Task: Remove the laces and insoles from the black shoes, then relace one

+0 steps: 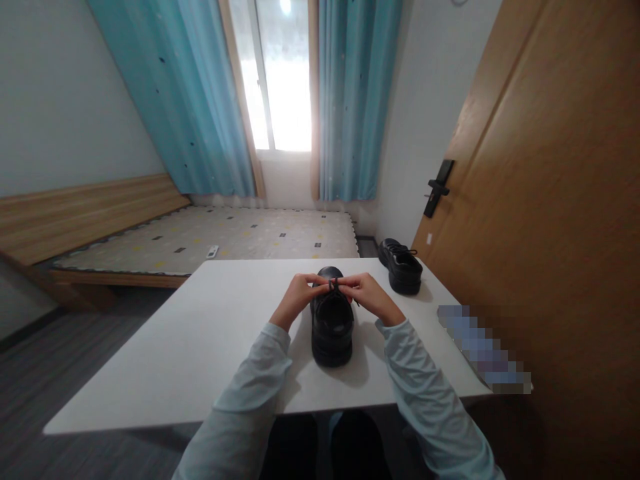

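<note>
Pinching laces point(335, 287) in the fingers point(320, 289) of left hand point(301, 291) and right hand point(365, 291), over the front of the near shoe point(331, 345), upright on the worktop point(220, 333), with the far shoe point(404, 273) beyond, rightward.

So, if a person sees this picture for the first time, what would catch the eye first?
Probably the shiny black lace-up shoe on the white table, where the left hand and right hand pinch its thin black laces. Next, perhaps, the bright window between patterned blue curtains beyond. A second black lace-up shoe sits near the table's far right corner.
</note>
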Available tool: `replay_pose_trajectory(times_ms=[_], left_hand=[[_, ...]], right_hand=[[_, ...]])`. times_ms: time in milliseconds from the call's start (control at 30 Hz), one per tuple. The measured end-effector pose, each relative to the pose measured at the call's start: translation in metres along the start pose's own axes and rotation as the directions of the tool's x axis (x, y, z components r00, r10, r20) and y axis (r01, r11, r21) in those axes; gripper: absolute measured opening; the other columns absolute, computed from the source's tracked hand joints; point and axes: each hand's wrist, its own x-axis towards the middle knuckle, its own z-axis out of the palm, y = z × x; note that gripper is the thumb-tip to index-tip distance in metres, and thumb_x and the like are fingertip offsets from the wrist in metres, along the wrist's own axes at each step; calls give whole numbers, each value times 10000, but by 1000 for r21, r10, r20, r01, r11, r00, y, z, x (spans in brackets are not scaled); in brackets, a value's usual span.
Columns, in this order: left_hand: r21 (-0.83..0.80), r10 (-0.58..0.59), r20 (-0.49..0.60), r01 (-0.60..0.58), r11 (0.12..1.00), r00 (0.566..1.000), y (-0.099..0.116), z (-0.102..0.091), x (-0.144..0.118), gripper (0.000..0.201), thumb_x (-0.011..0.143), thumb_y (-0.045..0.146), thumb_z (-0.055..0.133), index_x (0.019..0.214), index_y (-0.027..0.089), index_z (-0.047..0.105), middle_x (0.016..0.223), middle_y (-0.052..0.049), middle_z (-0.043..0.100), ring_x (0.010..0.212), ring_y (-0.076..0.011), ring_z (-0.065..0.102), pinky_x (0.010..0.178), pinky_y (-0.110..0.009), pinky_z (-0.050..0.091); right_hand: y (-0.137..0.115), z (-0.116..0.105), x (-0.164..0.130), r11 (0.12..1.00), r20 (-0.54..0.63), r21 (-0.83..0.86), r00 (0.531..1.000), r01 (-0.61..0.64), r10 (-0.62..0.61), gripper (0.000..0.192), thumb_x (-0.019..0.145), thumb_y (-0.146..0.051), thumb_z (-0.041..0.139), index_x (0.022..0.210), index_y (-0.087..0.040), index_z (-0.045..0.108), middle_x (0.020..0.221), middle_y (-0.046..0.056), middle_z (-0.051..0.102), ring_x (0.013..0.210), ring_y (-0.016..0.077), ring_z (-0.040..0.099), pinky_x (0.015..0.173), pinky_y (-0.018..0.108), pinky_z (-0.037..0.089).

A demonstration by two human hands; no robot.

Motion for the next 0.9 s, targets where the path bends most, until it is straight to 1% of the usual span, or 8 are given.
replay_pose_trajectory(times_ms=[167, 300, 400, 500, 667, 800, 900], left_hand=[[-84, -45, -1, 45, 995, 999, 1, 2, -1, 271, 627, 364, 723, 723, 111, 732, 767, -78, 720, 760, -202, 630, 755, -308, 456], [-155, -78, -11, 76, 985, 997, 4, 4, -2, 264, 601, 353, 733, 703, 109, 731, 771, -82, 720, 766, -200, 622, 771, -312, 444], [-193, -99, -3, 96, 977, 995, 5, 6, -3, 274, 597, 357, 736, 712, 108, 731, 748, -75, 712, 744, -189, 612, 747, -302, 437], [-194, -109, 11, 109, 975, 994, 6, 5, -3, 279, 597, 359, 735, 714, 106, 728, 710, -64, 697, 702, -174, 598, 706, -289, 429], [-132, -58, 37, 62, 989, 998, 9, 1, -4, 244, 625, 344, 711, 706, 114, 706, 704, -48, 681, 697, -166, 583, 708, -286, 424], [-127, -18, 79, 28, 991, 997, 9, -2, -3, 234, 643, 347, 705, 708, 123, 682, 694, -28, 663, 690, -153, 571, 702, -278, 423], [-128, 6, 103, 7, 992, 995, 7, -4, -3, 237, 655, 351, 704, 725, 127, 674, 705, -26, 661, 698, -152, 574, 706, -280, 428]], right_hand=[[-5, 5, 0, 990, -47, -120, 995, 77, -83, 296, 818, -296, 559, 1011, -154, 733, 647, 24, 662, 538, 114, 492, 522, 212, 362], [-11, 5, -1, 964, -57, -227, 986, 139, -156, 275, 830, -262, 555, 1021, -170, 730, 750, 50, 722, 619, 148, 570, 573, 224, 397], [-13, 5, -2, 947, -67, -285, 983, 145, -171, 261, 835, -257, 558, 1015, -185, 732, 779, 58, 732, 639, 160, 591, 600, 236, 407], [-13, 4, -2, 939, -100, -322, 982, 119, -159, 236, 814, -252, 590, 978, -173, 741, 725, 53, 716, 609, 150, 572, 582, 234, 389], [-14, 4, -1, 954, -146, -288, 981, 84, -130, 172, 767, -241, 637, 872, -147, 736, 612, 14, 632, 558, 115, 517, 560, 221, 359], [-12, 6, 0, 975, -166, -210, 980, 77, -113, 121, 742, -237, 647, 794, -140, 699, 568, -15, 561, 544, 102, 488, 541, 213, 348], [-8, 7, 1, 989, -158, -129, 983, 76, -96, 107, 732, -245, 636, 747, -141, 660, 570, -16, 549, 548, 105, 496, 531, 213, 354]])
